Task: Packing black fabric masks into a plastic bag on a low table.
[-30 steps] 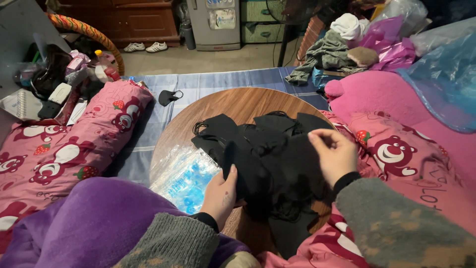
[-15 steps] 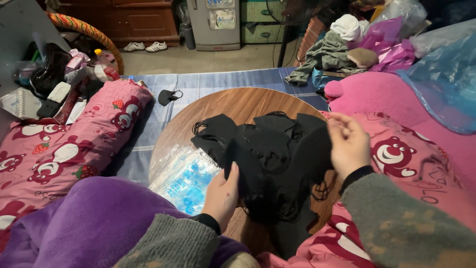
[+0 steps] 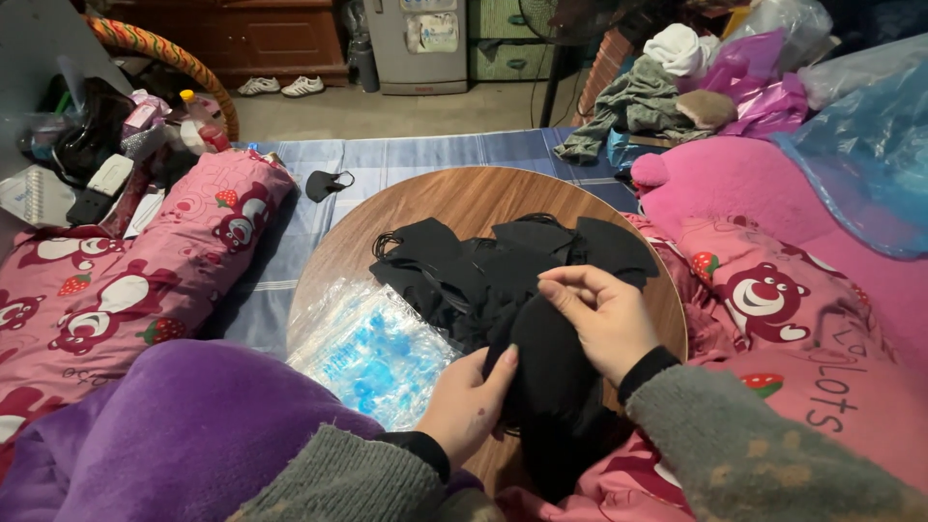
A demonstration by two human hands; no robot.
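A pile of black face masks (image 3: 483, 266) with thin ear loops lies on a round wooden table (image 3: 454, 198). My left hand (image 3: 469, 401) grips the near edge of one black mask (image 3: 551, 372) at the table's front. My right hand (image 3: 604, 319) pinches the top of the same mask with thumb and fingers, just above and to the right of the left hand. The mask hangs down between both hands over the table's near edge.
A stack of clear plastic bags with blue print (image 3: 372, 353) lies on the table's left. One loose black mask (image 3: 324, 184) sits on the blue striped mat beyond. Pink printed bedding (image 3: 126, 280) flanks both sides; a purple blanket (image 3: 184, 435) covers my lap.
My right hand has come back from the far right edge of the pile toward the table's front, and now pinches the mask close to my left hand. The left hand barely moved.
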